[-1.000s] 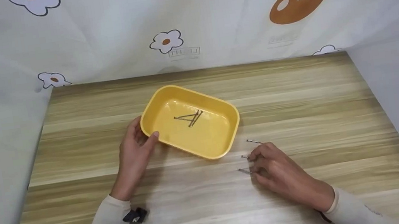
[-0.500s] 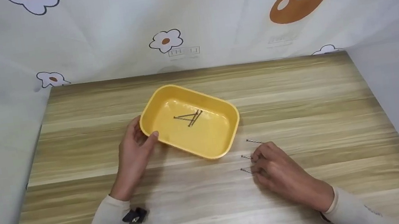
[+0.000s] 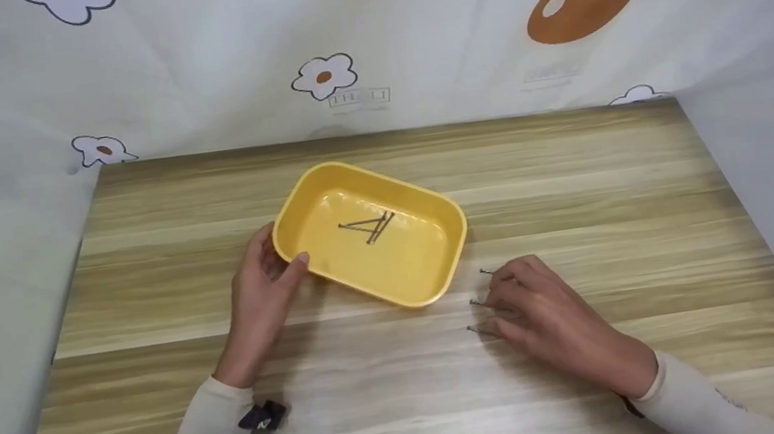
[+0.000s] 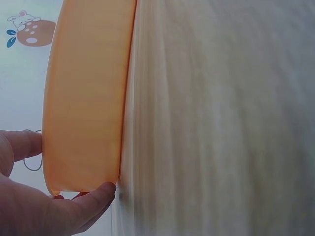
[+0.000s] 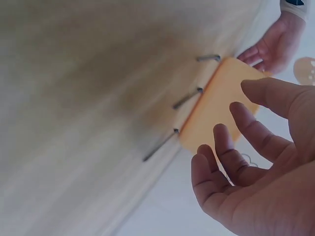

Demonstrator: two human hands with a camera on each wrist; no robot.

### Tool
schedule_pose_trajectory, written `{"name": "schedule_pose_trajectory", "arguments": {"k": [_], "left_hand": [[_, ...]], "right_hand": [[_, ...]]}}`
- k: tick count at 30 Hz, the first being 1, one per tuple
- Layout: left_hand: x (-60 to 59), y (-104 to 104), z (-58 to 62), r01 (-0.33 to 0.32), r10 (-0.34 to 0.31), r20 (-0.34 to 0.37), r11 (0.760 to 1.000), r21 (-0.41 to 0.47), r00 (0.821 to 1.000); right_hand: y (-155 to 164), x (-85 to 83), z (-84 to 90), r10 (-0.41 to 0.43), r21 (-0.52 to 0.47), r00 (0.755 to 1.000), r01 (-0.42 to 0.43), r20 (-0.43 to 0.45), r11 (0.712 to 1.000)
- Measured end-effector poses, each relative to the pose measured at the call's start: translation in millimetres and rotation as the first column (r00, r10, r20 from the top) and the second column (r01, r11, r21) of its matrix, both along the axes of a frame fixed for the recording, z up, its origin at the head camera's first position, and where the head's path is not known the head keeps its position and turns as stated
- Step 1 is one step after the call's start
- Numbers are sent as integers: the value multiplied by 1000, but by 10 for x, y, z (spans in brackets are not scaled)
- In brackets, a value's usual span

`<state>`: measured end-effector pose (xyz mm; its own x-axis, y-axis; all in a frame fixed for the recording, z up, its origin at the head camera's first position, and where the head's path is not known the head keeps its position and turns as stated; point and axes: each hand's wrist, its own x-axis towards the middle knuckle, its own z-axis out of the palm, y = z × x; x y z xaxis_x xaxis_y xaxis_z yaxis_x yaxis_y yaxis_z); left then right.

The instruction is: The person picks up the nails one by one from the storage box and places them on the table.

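Note:
My left hand grips the near left corner of a yellow plastic box, thumb at the rim and the other fingers round the outer wall. In the left wrist view the box wall stands between thumb and fingers. Several metal nails lie crossed on the box floor. My right hand is just over three more nails on the table, its fingers spread and loosely bent. The right wrist view shows these nails lying apart in a row, with nothing held by the right hand.
The wood-grain table runs back to a light, printed cloth, which also rises at both sides. A black wrist strap sits at the left sleeve cuff.
My right hand has shifted slightly, its index finger now reaching farther forward over the farthest nail. The left hand and the box stay as they were.

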<state>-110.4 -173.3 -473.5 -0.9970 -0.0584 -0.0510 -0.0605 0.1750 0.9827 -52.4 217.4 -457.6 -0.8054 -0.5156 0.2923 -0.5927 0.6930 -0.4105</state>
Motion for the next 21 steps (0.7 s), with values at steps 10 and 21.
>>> {"name": "schedule_pose_trajectory", "arguments": {"k": [10,21], "left_hand": [[-4,2,2,-12,12,4,1000,-14,1000],[6,4,7,-10,10,29,1000,-5,1000]], "right_hand": [[-100,-108,125,9,-85,1000,-11,-26,996],[-219,-289,191,38,-173,998,-47,-54,984]]}}
